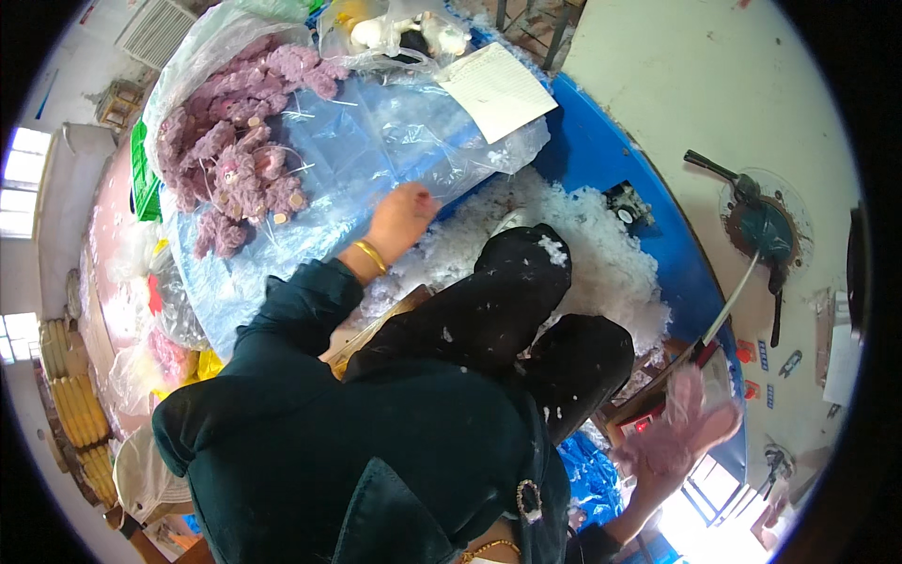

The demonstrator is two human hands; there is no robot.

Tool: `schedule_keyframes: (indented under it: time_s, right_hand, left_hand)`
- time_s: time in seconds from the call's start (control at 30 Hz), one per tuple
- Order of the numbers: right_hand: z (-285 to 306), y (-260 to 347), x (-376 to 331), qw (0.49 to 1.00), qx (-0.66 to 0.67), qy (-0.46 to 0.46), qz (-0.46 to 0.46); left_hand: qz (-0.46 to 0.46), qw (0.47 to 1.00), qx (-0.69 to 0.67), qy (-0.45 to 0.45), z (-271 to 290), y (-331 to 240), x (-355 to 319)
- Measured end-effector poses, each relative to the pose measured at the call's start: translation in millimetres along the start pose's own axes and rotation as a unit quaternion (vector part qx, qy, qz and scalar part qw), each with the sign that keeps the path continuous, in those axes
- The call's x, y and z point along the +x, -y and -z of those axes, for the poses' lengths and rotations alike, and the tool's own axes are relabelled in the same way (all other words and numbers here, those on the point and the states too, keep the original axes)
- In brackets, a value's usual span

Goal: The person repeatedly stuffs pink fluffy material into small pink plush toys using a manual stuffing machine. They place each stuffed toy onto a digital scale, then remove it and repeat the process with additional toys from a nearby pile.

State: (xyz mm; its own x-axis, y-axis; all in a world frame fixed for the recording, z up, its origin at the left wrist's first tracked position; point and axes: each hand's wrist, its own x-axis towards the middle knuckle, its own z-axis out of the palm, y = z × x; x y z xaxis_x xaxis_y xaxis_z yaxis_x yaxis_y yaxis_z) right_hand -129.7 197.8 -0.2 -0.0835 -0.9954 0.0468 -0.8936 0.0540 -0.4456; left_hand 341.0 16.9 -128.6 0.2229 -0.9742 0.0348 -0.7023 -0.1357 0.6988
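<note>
My right hand (660, 481), out at the lower right, is closed on a pink plush toy (684, 423). The toy's fur is short and fluffy, and its soft outline is partly smeared. Ahead of my lap, my left hand (399, 224) hovers at the edge of a clear blue plastic sheet (338, 141), beside loose white stuffing (592, 244). The left fingers are curled in, and whatever they may hold is hidden. Several mauve plush animals (249, 179) lie heaped on the sheet to the left, with thin white strands among them.
A blue tub wall (672, 235) curves around the stuffing. On the pale table (695, 85) at right stands a dark metal device with a round base (766, 226). A paper sheet (496, 89) and a bag of white and black plush (404, 36) lie at the far side.
</note>
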Motion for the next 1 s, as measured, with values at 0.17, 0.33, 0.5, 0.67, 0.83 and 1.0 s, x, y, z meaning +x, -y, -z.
schedule_keyframes:
  time_s: [0.17,0.33,0.5,0.67,0.83,1.0]
  right_hand:
    - [-24,30,101,0.948,-0.119,-0.282,0.092]
    - [-28,81,140,0.956,0.014,-0.291,-0.022]
    - [-15,52,110,0.946,-0.057,-0.319,-0.005]
    - [-20,22,133,0.925,-0.107,-0.360,0.051]
    - [-23,23,136,0.924,-0.205,-0.314,0.078]
    - [-31,9,153,0.930,-0.138,-0.340,0.032]
  left_hand:
    - [-0.106,0.987,-0.072,0.096,-33,-56,0]
    - [-0.046,0.999,0.020,0.012,10,-5,-5]
    - [0.077,0.994,0.061,-0.057,70,68,-22]
    - [0.025,0.968,0.124,-0.216,86,100,-17]
    - [0.070,0.870,0.280,-0.401,129,156,-12]
    - [0.219,0.833,0.291,-0.417,191,189,22]
